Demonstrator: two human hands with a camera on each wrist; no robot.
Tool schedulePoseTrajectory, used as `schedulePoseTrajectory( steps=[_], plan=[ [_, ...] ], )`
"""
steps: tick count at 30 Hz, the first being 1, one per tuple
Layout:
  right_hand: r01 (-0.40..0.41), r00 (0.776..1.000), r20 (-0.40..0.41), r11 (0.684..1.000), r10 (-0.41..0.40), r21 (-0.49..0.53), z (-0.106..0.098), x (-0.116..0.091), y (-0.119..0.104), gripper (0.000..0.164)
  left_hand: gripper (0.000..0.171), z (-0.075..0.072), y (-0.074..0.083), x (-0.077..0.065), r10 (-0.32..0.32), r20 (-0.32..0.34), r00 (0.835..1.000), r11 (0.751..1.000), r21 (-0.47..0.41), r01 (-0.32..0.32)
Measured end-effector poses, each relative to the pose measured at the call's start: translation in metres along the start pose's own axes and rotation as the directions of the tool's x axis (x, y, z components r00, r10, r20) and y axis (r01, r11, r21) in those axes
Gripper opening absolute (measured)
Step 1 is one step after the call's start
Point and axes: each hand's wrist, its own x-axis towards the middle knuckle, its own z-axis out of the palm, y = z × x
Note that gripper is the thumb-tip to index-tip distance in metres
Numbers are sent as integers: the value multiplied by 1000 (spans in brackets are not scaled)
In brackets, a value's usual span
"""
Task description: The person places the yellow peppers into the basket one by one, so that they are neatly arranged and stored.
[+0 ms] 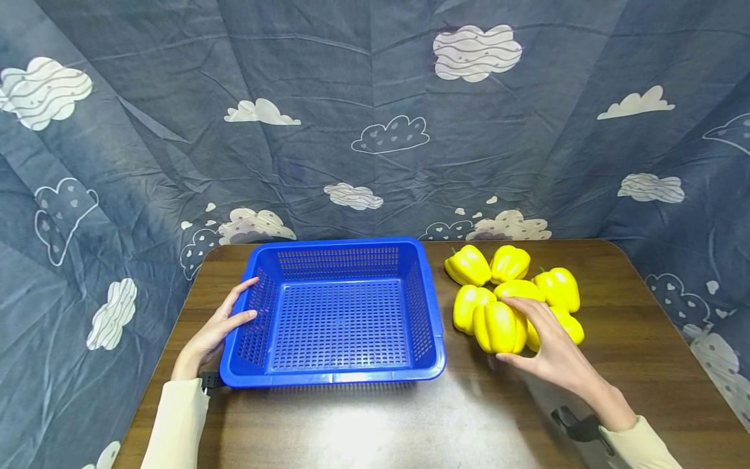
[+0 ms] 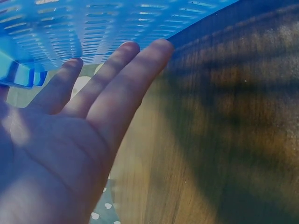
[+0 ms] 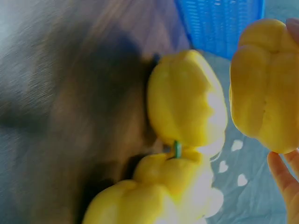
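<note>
My left hand (image 1: 212,332) is at the left side of a blue plastic basket (image 1: 333,376), thumb and a finger lying over its rim. In the left wrist view, the other fingers (image 2: 128,84) stretch along the outside of its slotted wall. On the right, my right hand (image 1: 553,352) grips a yellow bell pepper (image 1: 500,327) between thumb and fingers. The right wrist view has this held pepper (image 3: 264,88) raised beside the others. Several more yellow bell peppers (image 1: 467,266) lie clustered behind and around it, partly hidden by the hand.
The basket's perforated floor (image 1: 340,326) shows bare. Everything stands on a brown wooden table (image 1: 469,423) with rounded far corners. A dark blue cloth (image 1: 328,85) with white clouds hangs behind the table and at both sides.
</note>
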Motion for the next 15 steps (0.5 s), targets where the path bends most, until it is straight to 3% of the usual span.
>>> schedulePoseTrajectory(
  steps=[15],
  plan=[
    [51, 999, -18, 997, -50, 53, 8, 44, -22, 89, 62, 2, 1, 1, -7, -18, 1000, 1000, 14, 7]
  ],
)
